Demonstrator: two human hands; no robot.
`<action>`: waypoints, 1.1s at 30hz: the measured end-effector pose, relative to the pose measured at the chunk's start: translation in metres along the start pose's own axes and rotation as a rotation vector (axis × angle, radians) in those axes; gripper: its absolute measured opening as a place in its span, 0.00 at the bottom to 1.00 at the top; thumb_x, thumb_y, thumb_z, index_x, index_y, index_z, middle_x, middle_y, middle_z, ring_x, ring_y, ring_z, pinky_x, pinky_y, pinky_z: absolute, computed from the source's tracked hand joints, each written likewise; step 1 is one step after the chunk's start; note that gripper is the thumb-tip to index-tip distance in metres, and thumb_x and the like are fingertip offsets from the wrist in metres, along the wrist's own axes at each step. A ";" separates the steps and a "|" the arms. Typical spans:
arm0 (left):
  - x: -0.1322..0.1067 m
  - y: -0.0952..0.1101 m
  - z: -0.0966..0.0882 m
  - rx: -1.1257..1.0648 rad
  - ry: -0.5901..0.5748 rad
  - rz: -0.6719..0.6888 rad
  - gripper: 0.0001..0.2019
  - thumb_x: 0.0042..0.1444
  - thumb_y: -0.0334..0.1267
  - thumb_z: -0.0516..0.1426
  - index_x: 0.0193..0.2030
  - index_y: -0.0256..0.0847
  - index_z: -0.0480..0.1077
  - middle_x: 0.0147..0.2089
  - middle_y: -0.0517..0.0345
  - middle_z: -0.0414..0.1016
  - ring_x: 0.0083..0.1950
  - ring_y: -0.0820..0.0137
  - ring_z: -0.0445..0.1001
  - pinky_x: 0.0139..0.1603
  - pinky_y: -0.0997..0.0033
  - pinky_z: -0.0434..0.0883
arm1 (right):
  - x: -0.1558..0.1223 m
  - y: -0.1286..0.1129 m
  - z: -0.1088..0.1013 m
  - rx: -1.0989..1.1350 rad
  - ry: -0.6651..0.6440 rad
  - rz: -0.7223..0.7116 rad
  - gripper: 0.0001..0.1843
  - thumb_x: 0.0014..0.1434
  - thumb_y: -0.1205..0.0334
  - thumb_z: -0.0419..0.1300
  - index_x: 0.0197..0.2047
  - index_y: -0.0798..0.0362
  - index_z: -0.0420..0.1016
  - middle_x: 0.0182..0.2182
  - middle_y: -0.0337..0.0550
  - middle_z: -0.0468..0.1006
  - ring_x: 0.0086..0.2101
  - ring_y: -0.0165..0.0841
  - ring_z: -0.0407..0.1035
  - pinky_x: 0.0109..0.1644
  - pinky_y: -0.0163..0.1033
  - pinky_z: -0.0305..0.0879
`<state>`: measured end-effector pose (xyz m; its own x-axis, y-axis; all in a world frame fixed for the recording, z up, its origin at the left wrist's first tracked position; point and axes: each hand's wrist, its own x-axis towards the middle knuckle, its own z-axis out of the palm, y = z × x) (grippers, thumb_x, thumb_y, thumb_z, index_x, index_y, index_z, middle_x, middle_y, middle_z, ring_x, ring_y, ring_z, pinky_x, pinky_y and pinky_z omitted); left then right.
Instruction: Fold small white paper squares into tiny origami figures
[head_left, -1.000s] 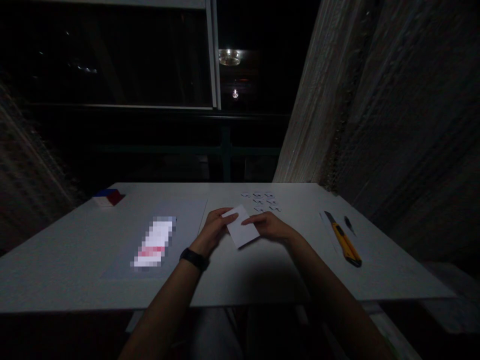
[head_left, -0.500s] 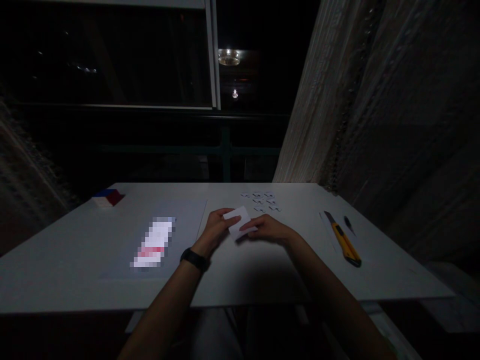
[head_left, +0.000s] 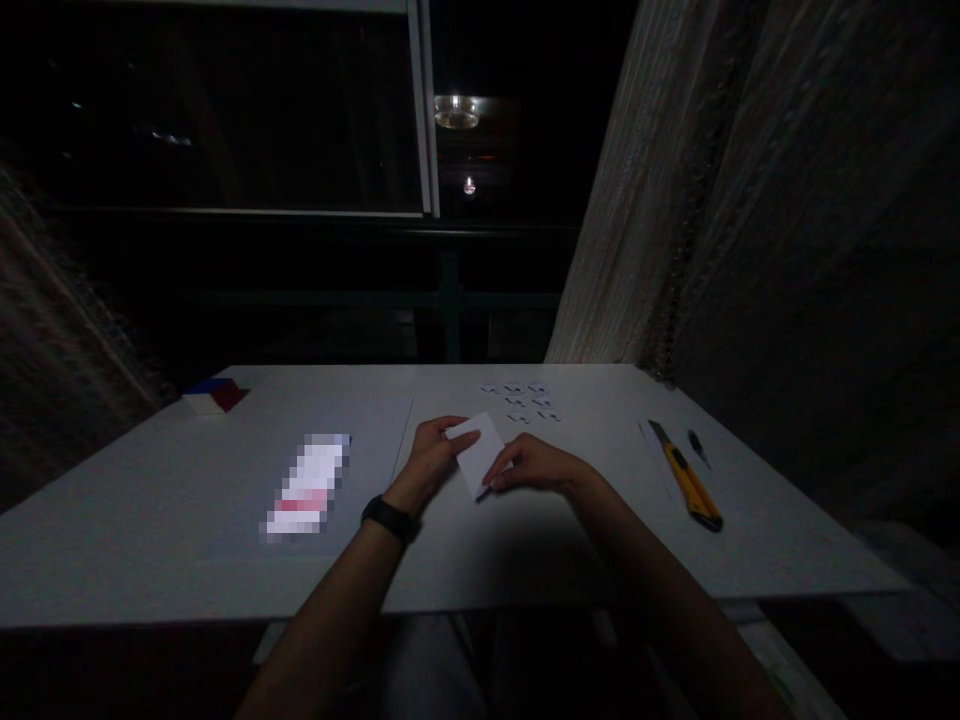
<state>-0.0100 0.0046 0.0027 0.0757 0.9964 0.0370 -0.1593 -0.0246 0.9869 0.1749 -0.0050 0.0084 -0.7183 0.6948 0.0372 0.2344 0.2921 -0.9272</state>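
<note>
A small piece of white paper (head_left: 480, 457) is held between my two hands above the middle of the table. My left hand (head_left: 437, 447), with a dark watch on its wrist, pinches the paper's left side, thumb on top. At the lower right edge of the paper, my right hand (head_left: 531, 463) is closed with its fingertips at the near corner. That corner looks slightly bent or folded. Just beyond my hands lie several small white paper pieces with dark marks (head_left: 516, 402), set out in rows.
On the white table (head_left: 585, 560), a yellow utility knife (head_left: 690, 480) and a small dark pointed tool (head_left: 699, 449) lie to the right. A lit, blurred-out phone (head_left: 309, 485) rests on a large pale sheet (head_left: 375, 430) at left. A Rubik's cube (head_left: 213, 396) sits far left.
My right hand has slid down to the paper's near corner, and more of the paper shows. My left hand stays nearly in place.
</note>
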 end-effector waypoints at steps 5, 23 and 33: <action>-0.002 0.002 -0.001 -0.012 -0.029 0.002 0.22 0.31 0.37 0.67 0.36 0.30 0.72 0.30 0.50 0.75 0.26 0.71 0.71 0.28 0.71 0.67 | 0.001 0.001 0.002 0.018 0.021 0.026 0.17 0.40 0.56 0.67 0.33 0.58 0.78 0.29 0.46 0.78 0.30 0.32 0.69 0.37 0.38 0.64; -0.008 0.008 0.003 0.001 -0.147 -0.022 0.28 0.33 0.38 0.66 0.45 0.32 0.69 0.28 0.53 0.75 0.27 0.70 0.71 0.30 0.72 0.66 | 0.008 0.007 0.002 0.345 0.325 0.047 0.18 0.41 0.51 0.66 0.23 0.60 0.71 0.21 0.43 0.73 0.24 0.29 0.68 0.30 0.36 0.65; -0.010 0.007 0.008 0.245 -0.262 0.191 0.23 0.45 0.43 0.59 0.49 0.37 0.69 0.28 0.59 0.70 0.25 0.76 0.64 0.26 0.78 0.60 | 0.005 0.002 -0.002 0.099 0.199 0.043 0.16 0.39 0.53 0.65 0.20 0.59 0.70 0.15 0.34 0.65 0.20 0.24 0.58 0.25 0.32 0.52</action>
<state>-0.0035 -0.0061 0.0101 0.3212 0.9183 0.2313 0.0418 -0.2578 0.9653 0.1730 0.0000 0.0072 -0.5634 0.8239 0.0607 0.1893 0.2003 -0.9613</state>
